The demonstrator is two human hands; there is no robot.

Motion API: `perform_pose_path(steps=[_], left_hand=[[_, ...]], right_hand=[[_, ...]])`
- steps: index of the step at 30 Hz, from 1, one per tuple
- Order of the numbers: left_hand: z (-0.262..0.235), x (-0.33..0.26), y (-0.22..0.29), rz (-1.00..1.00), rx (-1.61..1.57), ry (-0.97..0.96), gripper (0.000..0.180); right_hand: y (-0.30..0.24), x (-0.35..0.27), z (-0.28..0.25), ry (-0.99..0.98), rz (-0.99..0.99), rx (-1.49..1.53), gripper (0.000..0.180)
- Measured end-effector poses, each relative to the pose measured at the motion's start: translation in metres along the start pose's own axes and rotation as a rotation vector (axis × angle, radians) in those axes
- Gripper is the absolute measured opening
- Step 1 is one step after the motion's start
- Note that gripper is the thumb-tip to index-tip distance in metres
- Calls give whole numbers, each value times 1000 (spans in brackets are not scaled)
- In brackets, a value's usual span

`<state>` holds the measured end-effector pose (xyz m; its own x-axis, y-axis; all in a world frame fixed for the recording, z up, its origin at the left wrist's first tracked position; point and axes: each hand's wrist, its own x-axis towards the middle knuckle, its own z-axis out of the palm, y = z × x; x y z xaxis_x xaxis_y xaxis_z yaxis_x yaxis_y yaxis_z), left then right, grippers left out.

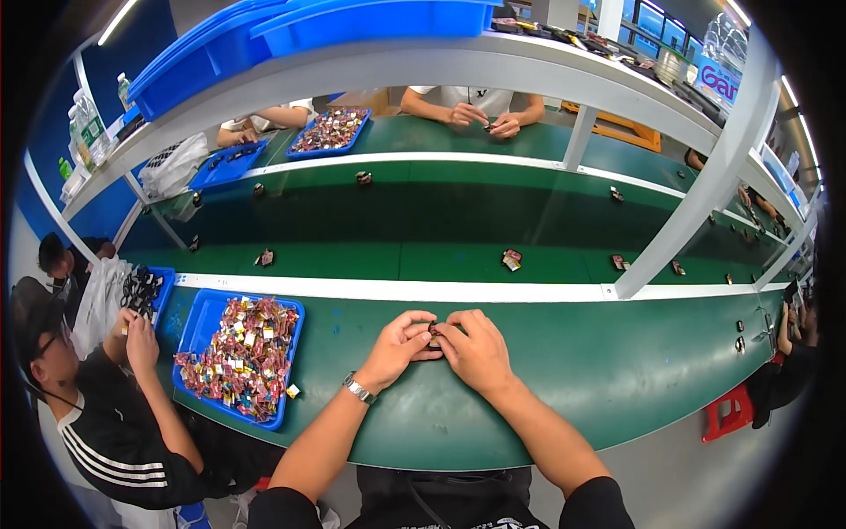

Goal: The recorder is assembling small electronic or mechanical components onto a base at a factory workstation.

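My left hand [398,349], with a metal-band watch [358,388] on its wrist, and my right hand [477,353] meet over the green table [546,379]. Between their fingertips is a small dark part [433,333], pinched from both sides. Fingers cover most of it, so its exact kind cannot be made out. Left of my hands stands a blue tray [204,323] heaped with small wired components [242,357] in pink, yellow and white. One loose yellow-and-white piece [293,391] lies by the tray's right edge.
Beyond a white rail [397,289] runs a green belt [352,256] carrying scattered small assemblies [511,259]. A white shelf frame [696,212] crosses above, with blue bins [379,22] on top. At left a co-worker [132,423] handles black parts; another person's hands [485,119] work across the belt.
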<state>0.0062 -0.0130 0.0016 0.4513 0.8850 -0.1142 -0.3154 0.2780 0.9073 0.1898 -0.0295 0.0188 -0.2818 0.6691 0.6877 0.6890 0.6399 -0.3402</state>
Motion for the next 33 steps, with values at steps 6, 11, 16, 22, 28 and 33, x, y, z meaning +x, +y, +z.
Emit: perform_pose_path(steps=[6,11,16,22,28,33], left_hand=[[0,2,-3,21,-29,-11,26],[-2,0,-4,-30,4,-14,25],[10,-2,2,-32,75,-12,26],[7,-2,-1,-3,94,-1,27],[5,-1,0,-14,57,2,26],[8,-1,2,-24,82,23,24]], right_hand=[[3,4,2,-68,-29,4,24],[6,7,-11,-163,6,140,20],[13,5,-18,-220,36,219,19],[7,3,-11,-117,-35,76,21],[8,3,-6,-93,13,94,21],[14,2,-12,-203,-8,227,20]])
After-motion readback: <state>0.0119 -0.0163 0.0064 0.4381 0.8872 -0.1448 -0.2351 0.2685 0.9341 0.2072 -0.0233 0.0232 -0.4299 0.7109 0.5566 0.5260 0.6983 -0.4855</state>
